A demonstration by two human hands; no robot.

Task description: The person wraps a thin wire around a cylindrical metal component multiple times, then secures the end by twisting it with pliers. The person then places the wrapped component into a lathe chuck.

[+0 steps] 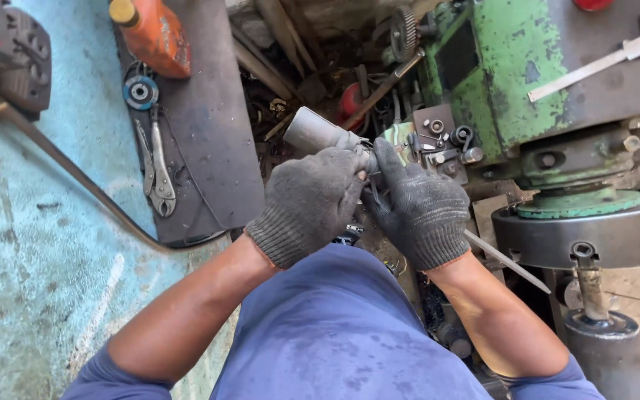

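Note:
Both of my hands wear dark grey knit gloves and meet in the middle of the view. My left hand (309, 204) grips a grey metal cylinder (314, 131) whose free end sticks out up and to the left. My right hand (418, 207) closes on the near end of the same cylinder, fingers touching the left glove. What sits between the two gloves is hidden. Below them are my blue shirt and bare forearms.
A worn green lathe (512, 67) with its round chuck (594, 233) stands at the right, a caliper (601, 63) lying on top. At the left, locking pliers (158, 174), a small wheel (141, 92) and an orange bottle (155, 33) rest on a dark mat over blue floor.

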